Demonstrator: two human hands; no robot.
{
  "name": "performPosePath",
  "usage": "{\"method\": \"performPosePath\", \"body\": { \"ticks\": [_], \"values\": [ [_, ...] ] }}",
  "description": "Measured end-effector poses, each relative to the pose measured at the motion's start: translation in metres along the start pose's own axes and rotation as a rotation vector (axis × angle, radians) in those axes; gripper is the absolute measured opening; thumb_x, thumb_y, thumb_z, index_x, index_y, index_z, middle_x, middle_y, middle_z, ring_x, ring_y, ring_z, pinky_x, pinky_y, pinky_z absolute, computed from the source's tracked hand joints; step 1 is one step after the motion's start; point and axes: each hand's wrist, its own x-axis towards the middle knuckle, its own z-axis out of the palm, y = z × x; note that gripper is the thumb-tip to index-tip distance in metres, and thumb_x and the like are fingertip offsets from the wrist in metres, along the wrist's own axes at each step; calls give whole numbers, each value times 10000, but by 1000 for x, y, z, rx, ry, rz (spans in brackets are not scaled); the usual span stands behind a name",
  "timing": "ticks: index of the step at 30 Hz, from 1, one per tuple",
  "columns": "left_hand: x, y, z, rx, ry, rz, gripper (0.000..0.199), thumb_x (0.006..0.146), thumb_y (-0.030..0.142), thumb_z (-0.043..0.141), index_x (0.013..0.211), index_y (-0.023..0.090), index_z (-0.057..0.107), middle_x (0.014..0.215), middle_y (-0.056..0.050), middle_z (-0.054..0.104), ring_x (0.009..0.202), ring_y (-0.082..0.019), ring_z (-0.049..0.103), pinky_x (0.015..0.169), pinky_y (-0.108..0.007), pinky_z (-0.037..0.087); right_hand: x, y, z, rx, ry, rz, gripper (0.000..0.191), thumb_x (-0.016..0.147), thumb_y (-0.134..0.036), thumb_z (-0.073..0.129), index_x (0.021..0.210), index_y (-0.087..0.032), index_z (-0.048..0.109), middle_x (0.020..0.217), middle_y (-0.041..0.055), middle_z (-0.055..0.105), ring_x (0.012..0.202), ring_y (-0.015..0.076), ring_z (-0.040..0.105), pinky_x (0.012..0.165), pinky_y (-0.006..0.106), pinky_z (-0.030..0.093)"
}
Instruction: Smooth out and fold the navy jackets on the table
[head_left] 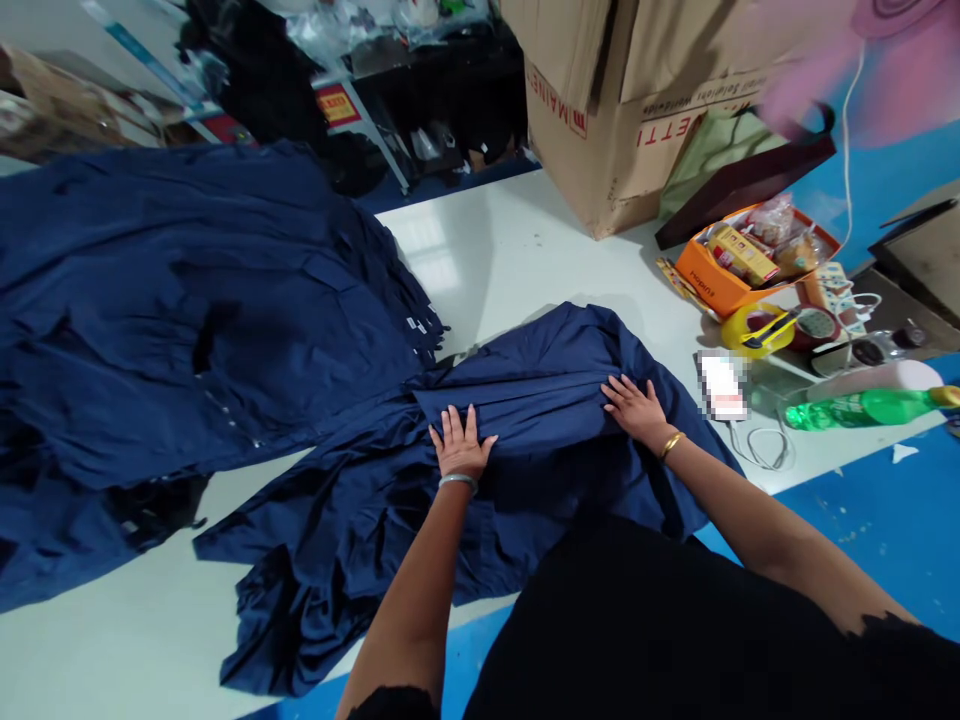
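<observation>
Left hand [459, 443] and right hand [634, 408] lie flat, apart, on garment [544, 420]. Likely light, soft, slippery; best gripped at edges.

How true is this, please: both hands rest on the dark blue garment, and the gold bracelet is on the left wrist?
The wrist is wrong: the head view shows the gold bracelet on the wrist of the right hand. The left hand has a pale bangle instead. Both hands do rest on the dark blue garment.
</observation>
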Motion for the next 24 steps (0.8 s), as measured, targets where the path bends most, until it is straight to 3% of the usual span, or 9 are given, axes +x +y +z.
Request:
{"method": "performPosePath", "body": {
  "ticks": [2, 5, 8, 11, 14, 17, 21, 24],
  "values": [
    [2, -2, -6, 22, -31, 14, 820, 995, 533, 586, 1685, 152, 358, 1779, -243, 158, 1662, -401, 137, 1293, -709, -2, 5, 4, -5, 35, -16, 45, 510, 1101, -380, 401, 1597, -324, 504, 1722, 58, 403, 1606, 330, 319, 1256, 740, 211],
    [3, 7, -20, 41, -9, 35, 797, 1005, 543, 566, 1692, 204, 345, 1789, -212, 143, 1662, -413, 119, 1256, -764, -67, -14, 14, -16, 72, 118, 16, 463, 1093, -376, 421, 1504, -245, 591, 1644, 123, 505, 1516, 317, 435, 1230, 590, 338],
    [-3, 33, -28, 8, 31, 123, 745, 1027, 522, 531, 1687, 222, 362, 1799, -181, 127, 1667, -416, 75, 1268, -746, -80, -65, 20, -19, 11, 224, 135, 408, 1064, -476, 493, 1247, -170, 692, 1347, 196, 666, 1234, 323, 603, 1046, 455, 462],
    [-13, 70, -23, -47, -29, 293, 668, 1037, 498, 531, 1661, 289, 420, 1805, -123, 139, 1669, -397, 92, 1311, -683, -41, -124, 21, -10, -112, 105, 293, 488, 972, -621, 626, 1136, -165, 679, 1177, 188, 677, 1096, 338, 617, 896, 420, 471],
    [-19, 103, -10, -55, -123, 370, 629, 1031, 482, 570, 1637, 362, 450, 1801, -89, 169, 1664, -378, 148, 1325, -662, -8, -160, 27, 1, -159, -28, 355, 378, 946, -466, 711, 1179, -172, 668, 1210, 177, 678, 1137, 332, 617, 891, 403, 467],
    [-19, 120, -3, -26, -173, 350, 619, 1024, 465, 603, 1621, 367, 475, 1791, -111, 202, 1655, -385, 183, 1317, -686, 18, -170, 45, 0, -21, -33, 466, 230, 1000, -240, 579, 1194, -173, 681, 1183, 159, 715, 1076, 273, 659, 874, 363, 464],
    [-22, 129, -13, -49, -84, 414, 602, 1048, 419, 565, 1634, 317, 470, 1787, -136, 208, 1659, -379, 165, 1319, -687, 45, -170, 77, -14, 265, 182, 726, 353, 1042, -285, 425, 1289, -176, 653, 1026, 126, 739, 867, 243, 670, 761, 341, 445],
    [-32, 144, -22, -167, -61, 483, 592, 1055, 386, 538, 1629, 248, 488, 1771, -149, 265, 1661, -350, 177, 1340, -635, 111, -168, 98, -30, 429, 453, 764, 374, 998, -342, 399, 1189, -175, 675, 944, 117, 723, 827, 255, 640, 732, 344, 434]
  ]
}}
